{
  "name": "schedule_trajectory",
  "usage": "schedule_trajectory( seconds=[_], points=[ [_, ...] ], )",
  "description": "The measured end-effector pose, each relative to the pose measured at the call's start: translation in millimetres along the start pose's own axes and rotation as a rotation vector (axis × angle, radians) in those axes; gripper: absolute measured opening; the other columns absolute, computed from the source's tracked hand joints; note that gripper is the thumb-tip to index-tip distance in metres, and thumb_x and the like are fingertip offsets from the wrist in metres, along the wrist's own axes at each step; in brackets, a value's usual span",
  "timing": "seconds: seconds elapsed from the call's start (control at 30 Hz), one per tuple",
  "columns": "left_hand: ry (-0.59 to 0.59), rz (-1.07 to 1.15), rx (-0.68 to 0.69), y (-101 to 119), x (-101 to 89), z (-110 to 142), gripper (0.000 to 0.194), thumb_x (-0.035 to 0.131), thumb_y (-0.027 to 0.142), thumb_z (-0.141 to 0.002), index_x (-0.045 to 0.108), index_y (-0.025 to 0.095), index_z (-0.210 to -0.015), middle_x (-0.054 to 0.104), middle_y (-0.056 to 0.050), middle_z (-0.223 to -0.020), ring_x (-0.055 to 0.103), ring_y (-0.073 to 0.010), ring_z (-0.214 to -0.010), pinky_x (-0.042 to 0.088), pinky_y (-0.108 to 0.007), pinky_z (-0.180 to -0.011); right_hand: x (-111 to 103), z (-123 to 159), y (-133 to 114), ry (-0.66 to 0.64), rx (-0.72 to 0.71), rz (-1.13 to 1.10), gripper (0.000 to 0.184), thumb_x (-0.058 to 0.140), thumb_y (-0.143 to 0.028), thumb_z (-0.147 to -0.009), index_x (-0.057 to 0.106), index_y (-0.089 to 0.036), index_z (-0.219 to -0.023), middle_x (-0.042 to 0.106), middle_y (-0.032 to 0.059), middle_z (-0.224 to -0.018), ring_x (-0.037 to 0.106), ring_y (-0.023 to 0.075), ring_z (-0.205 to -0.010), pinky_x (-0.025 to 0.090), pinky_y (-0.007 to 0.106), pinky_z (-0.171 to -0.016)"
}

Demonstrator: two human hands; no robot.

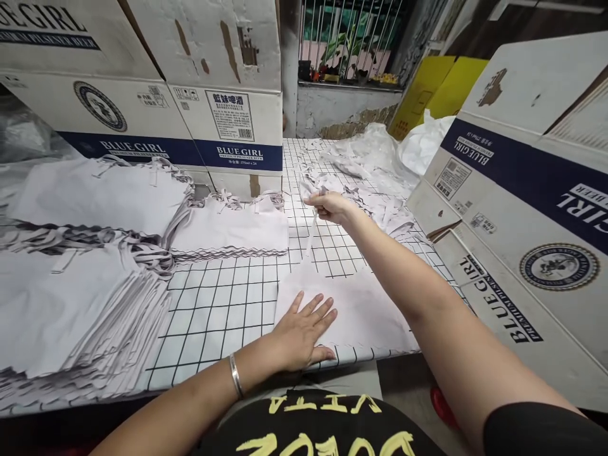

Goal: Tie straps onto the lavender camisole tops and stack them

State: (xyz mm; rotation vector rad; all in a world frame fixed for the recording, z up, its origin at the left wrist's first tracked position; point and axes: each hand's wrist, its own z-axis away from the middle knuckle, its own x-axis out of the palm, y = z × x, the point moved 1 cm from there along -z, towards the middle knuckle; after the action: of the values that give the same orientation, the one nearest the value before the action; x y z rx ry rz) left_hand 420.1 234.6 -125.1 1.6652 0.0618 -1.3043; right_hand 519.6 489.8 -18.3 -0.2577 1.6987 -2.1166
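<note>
A pale pinkish-white fabric piece (365, 304) lies flat at the table's front edge. My left hand (304, 332) presses on its left part, palm down with fingers spread. Further back, my right hand (330, 206) is closed in a pinch on a narrow fabric strap (311, 235), which stretches up from the piece's far left corner. A bit of cloth sticks out past the right fingertips. Behind and beside that hand lie loose pale fabric scraps (384, 212).
Stacks of similar strapped fabric pieces (61, 304) cover the left side, with a smaller stack (230, 228) nearer the middle. Printed cardboard panels (228, 114) stand behind them. Another cardboard panel (513, 190) leans at right. Clear plastic (375, 145) lies at the back of the grid-patterned tablecloth (218, 316).
</note>
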Motion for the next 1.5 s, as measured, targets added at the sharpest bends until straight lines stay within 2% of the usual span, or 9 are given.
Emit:
schedule_trajectory(
  seconds=[0.13,0.27,0.37,0.5,0.67,0.87,1.1,1.2,1.5],
  points=[
    [0.254,0.834,-0.192,4.9,-27.3,-8.7,0.066,0.043,0.065,-0.088,0.054,0.017,-0.131,0.046,-0.018,-0.144,0.039,-0.0331,-0.136,0.021,-0.056,-0.115,15.7,62.6,-22.8,-0.212,-0.378,0.267,0.024,0.076,-0.017,-0.067,0.053,-0.018,-0.073,0.052,-0.0032,-0.071,0.047,0.0078,-0.061,0.037,0.022,-0.056],
    [0.304,1.803,-0.302,-0.3,-55.1,-19.2,0.052,0.041,0.056,-0.093,0.062,0.011,-0.107,0.067,-0.019,-0.111,0.064,-0.0307,-0.105,0.047,-0.053,-0.096,32.1,153.2,-25.5,-0.644,-0.474,0.556,0.023,0.077,-0.023,-0.065,0.067,-0.022,-0.086,0.061,0.0008,-0.086,0.058,0.0158,-0.081,0.046,0.029,-0.072],
    [0.296,2.033,-0.309,-3.2,-61.1,-20.8,0.032,0.044,0.035,-0.097,0.063,0.010,-0.104,0.069,-0.014,-0.102,0.066,-0.0238,-0.099,0.048,-0.044,-0.096,26.1,189.2,-0.3,-0.494,-0.432,0.446,0.028,0.075,-0.034,-0.070,0.066,-0.023,-0.095,0.063,0.0040,-0.097,0.058,0.0175,-0.087,0.047,0.031,-0.076],
    [0.267,2.080,-0.329,4.8,-57.4,-19.7,0.031,0.042,0.030,-0.097,0.064,0.012,-0.107,0.069,-0.011,-0.101,0.066,-0.0206,-0.095,0.050,-0.041,-0.091,22.0,190.2,58.2,-0.124,-0.186,0.243,0.027,0.062,-0.045,-0.084,0.064,-0.018,-0.081,0.061,0.0024,-0.077,0.054,0.0131,-0.067,0.045,0.028,-0.063],
    [0.152,1.969,-0.361,6.2,-59.7,-22.7,0.034,0.042,0.031,-0.096,0.065,0.011,-0.110,0.067,-0.010,-0.090,0.064,-0.0162,-0.074,0.051,-0.033,-0.081,44.0,184.1,100.4,-0.252,-0.055,-0.047,0.029,0.071,-0.044,-0.076,0.063,-0.017,-0.078,0.060,0.0002,-0.073,0.053,0.0119,-0.066,0.045,0.027,-0.063],
    [0.134,1.880,-0.439,-21.5,-70.9,-28.2,0.030,0.049,0.034,-0.093,0.064,0.014,-0.109,0.063,-0.013,-0.113,0.063,-0.0238,-0.095,0.051,-0.041,-0.084,44.5,204.4,116.7,-0.618,0.169,-0.189,0.030,0.074,-0.042,-0.075,0.060,-0.015,-0.082,0.064,0.0028,-0.078,0.057,0.0125,-0.068,0.046,0.027,-0.065],
    [0.173,1.938,-0.380,-16.1,-79.9,-39.4,0.032,0.043,0.030,-0.094,0.065,0.011,-0.107,0.066,-0.012,-0.094,0.063,-0.0219,-0.089,0.050,-0.041,-0.088,56.4,180.8,127.5,-0.008,-0.093,-0.085,0.036,0.076,-0.042,-0.071,0.058,-0.023,-0.096,0.050,-0.0041,-0.071,0.045,0.0112,-0.064,0.041,0.025,-0.061],
    [0.145,1.860,-0.400,-15.0,-83.2,-39.2,0.033,0.043,0.033,-0.094,0.065,0.012,-0.107,0.065,-0.010,-0.093,0.062,-0.0202,-0.083,0.051,-0.039,-0.082,58.9,169.0,125.3,-0.050,-0.095,-0.024,0.033,0.075,-0.045,-0.071,0.062,-0.021,-0.091,0.040,-0.0069,-0.059,0.039,0.0105,-0.056,0.038,0.026,-0.057],
    [0.145,1.776,-0.471,-40.0,-83.2,-46.3,0.034,0.047,0.037,-0.092,0.062,0.015,-0.113,0.062,-0.014,-0.115,0.063,-0.0235,-0.093,0.051,-0.041,-0.082,42.7,200.5,117.8,-0.574,0.189,0.016,0.031,0.074,-0.039,-0.075,0.071,-0.013,-0.091,0.068,0.0040,-0.085,0.059,0.0120,-0.075,0.048,0.027,-0.072]
  ],
)
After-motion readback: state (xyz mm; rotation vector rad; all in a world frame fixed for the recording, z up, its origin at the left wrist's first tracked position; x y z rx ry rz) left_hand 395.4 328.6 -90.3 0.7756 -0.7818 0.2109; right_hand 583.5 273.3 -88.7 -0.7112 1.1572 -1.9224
